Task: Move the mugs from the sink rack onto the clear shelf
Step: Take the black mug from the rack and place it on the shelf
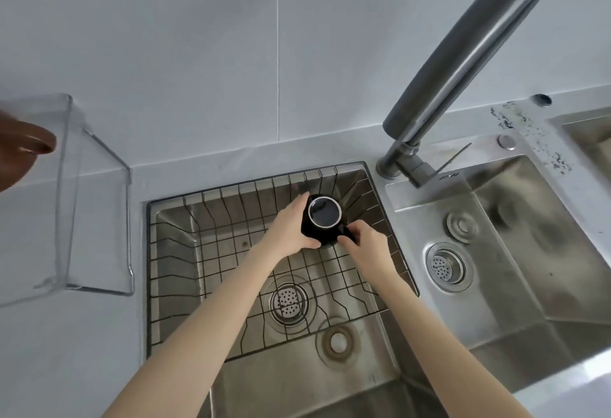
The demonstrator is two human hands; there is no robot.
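A black mug (323,219) stands upside down in the wire sink rack (205,219), near the rack's far right corner, its pale foot ring facing up. My left hand (289,230) wraps the mug's left side. My right hand (365,242) pinches the black handle at the mug's right. A brown mug (23,149) sits on the clear shelf (96,206) at the far left, cut off by the frame edge.
A large steel faucet (463,63) arches over the right of the rack. A second basin with a drain strainer (446,267) lies to the right. The rack hangs over the left basin, whose drain (288,300) shows below. White tiled wall behind.
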